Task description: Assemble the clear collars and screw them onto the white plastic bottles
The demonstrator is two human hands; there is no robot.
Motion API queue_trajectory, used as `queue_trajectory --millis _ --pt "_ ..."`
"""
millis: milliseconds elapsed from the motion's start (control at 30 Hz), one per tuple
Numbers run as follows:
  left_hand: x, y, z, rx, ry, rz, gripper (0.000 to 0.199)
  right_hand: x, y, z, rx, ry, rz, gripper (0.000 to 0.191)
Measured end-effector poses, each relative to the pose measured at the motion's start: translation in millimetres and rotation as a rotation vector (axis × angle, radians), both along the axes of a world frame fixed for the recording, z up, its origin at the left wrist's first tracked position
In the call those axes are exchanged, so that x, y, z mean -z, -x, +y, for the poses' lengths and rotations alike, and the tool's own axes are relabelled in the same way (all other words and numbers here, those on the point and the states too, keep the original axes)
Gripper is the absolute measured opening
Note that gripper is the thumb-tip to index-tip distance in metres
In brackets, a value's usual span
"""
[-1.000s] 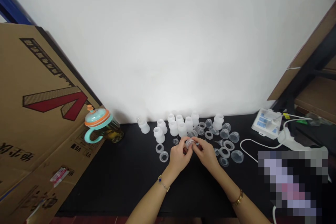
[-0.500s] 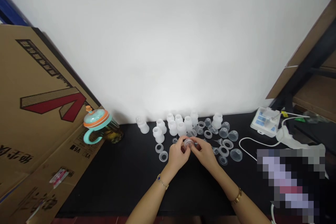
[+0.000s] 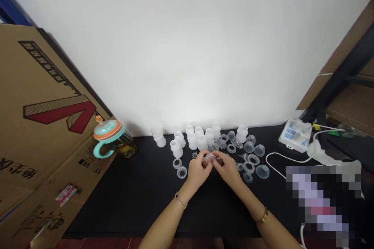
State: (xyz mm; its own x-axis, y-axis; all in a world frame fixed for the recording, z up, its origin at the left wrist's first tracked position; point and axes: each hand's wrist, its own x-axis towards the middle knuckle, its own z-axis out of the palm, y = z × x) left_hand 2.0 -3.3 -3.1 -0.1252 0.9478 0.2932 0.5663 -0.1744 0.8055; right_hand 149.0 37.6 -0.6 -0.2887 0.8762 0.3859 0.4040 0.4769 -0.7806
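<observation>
Between my two hands, over the black table, is a small clear ring-shaped collar (image 3: pixel 209 157) like the bottle collars lying around. My left hand (image 3: pixel 200 169) pinches it from the left, and my right hand (image 3: pixel 228 167) grips its right side with the fingertips. The fingers partly cover it, so whether a nipple sits inside I cannot tell. Just beyond stand several white baby bottles (image 3: pixel 201 142) without tops. Two loose collar rings (image 3: pixel 181 172) lie left of my left hand. To the right of my right hand are more rings (image 3: pixel 249 167) and clear dome caps (image 3: pixel 262 171).
A teal-lidded jug (image 3: pixel 113 138) stands at the left beside a large cardboard box (image 3: pixel 52 124). One bottle with a clear top (image 3: pixel 159 139) stands apart near the wall. At the right are a white power strip (image 3: pixel 295 135), a cable and a blurred-out patch.
Both hands stay almost in place, still holding the collar, with slight finger shifts. The whole view has moved very slightly; the bottles and loose parts lie as before.
</observation>
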Motion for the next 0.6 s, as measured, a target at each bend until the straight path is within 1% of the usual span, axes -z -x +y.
queue_trajectory --millis 400,600 --pt "2.7 4.0 2.5 -0.013 -0.019 0.003 0.019 -1.0 -0.1 -1.0 -0.056 -0.018 -0.015 0.029" --pt "4.4 5.8 1.9 0.010 -0.007 -0.016 0.019 -2.5 -0.3 -0.9 -0.049 -0.031 -0.024 0.028"
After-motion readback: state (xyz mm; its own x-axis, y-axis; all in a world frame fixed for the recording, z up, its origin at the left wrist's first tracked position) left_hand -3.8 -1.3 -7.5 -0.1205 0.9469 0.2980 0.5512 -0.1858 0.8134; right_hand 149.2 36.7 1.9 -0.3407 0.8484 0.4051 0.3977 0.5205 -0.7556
